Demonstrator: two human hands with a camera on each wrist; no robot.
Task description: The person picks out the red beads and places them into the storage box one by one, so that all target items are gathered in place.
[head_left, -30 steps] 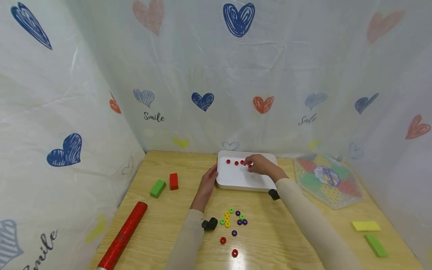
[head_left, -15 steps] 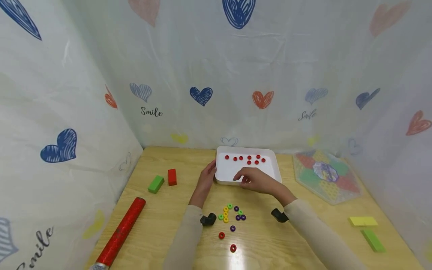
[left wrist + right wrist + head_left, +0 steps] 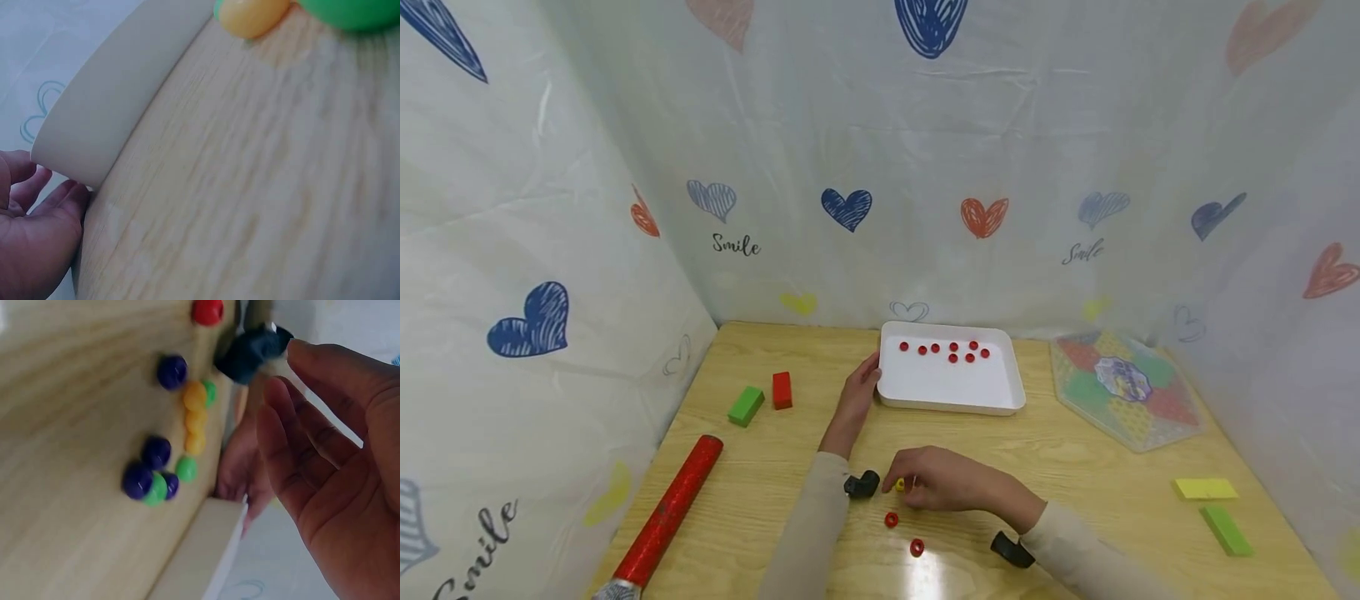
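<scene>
left hand [image 3: 856,398]: fingers relaxed, touching left edge of white rectangular plastic tray [image 3: 951,402] | right hand [image 3: 942,481]: fingers extended, holding nothing, over small green, yellow and purple ring beads [image 3: 167,456] on light wooden surface [image 3: 1075,483] | eight red beads [image 3: 946,350] lie along tray's far side

Long beige sleeves [image 3: 820,533] with a black wrist-worn camera [image 3: 861,484] on each arm

Seven red rings [image 3: 953,351] in the white tray [image 3: 951,403]; two red rings [image 3: 903,533] on the worktop [image 3: 775,467]; two green blocks [image 3: 746,406], one red block [image 3: 782,390], one yellow block [image 3: 1209,488].
</scene>
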